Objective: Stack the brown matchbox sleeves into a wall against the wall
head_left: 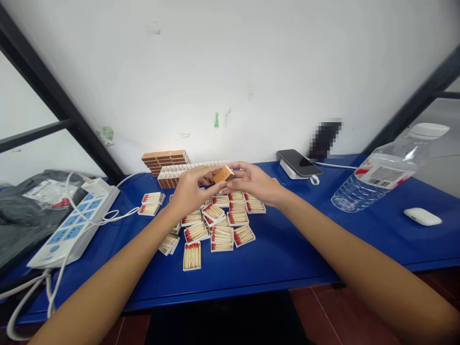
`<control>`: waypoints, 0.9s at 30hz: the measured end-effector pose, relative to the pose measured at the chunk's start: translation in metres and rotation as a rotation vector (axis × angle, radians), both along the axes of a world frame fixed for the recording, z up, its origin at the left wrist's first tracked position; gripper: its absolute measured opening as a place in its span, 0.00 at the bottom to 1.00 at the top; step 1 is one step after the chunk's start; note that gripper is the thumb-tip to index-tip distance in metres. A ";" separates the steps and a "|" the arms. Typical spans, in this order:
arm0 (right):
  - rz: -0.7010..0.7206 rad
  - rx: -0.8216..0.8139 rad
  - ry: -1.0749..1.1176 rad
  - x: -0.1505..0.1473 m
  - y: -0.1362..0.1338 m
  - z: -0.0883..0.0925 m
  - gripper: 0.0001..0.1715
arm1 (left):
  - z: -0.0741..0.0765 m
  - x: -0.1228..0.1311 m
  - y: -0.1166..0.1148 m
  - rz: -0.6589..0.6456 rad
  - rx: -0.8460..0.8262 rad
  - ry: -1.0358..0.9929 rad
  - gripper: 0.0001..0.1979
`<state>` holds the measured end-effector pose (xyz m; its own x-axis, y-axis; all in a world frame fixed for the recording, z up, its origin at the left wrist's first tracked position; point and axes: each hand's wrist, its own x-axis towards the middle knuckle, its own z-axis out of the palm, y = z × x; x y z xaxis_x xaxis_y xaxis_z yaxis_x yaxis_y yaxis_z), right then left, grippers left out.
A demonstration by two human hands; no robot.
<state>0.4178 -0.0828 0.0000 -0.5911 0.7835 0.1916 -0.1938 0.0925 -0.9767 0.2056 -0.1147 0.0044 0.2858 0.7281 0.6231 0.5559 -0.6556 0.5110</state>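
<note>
Between my two hands is a small orange-brown matchbox point(222, 174), tilted and raised above the table. My left hand point(192, 184) grips its left side with thumb and fingers. From the other side, my right hand point(253, 182) pinches the box's right end. Below them lie several open white trays of red-tipped matches point(222, 235), some overlapping. One tray of matches point(192, 256) sits apart nearest the front edge. Just behind my hands stands a row of matchbox sleeves point(168, 177) with their open ends up. Further back left is a stack of brown matchboxes point(165, 160).
The blue table point(287, 249) meets a white wall. At left lie a white power strip point(77, 223) with cables and a dark plastic bag point(32, 211). To the right are a phone on a stand point(300, 163), a clear bottle point(381, 175) and a white earbud case point(422, 216).
</note>
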 end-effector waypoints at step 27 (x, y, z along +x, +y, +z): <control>-0.246 -0.030 0.005 -0.008 -0.001 -0.009 0.20 | -0.001 -0.003 0.000 0.089 0.292 0.185 0.13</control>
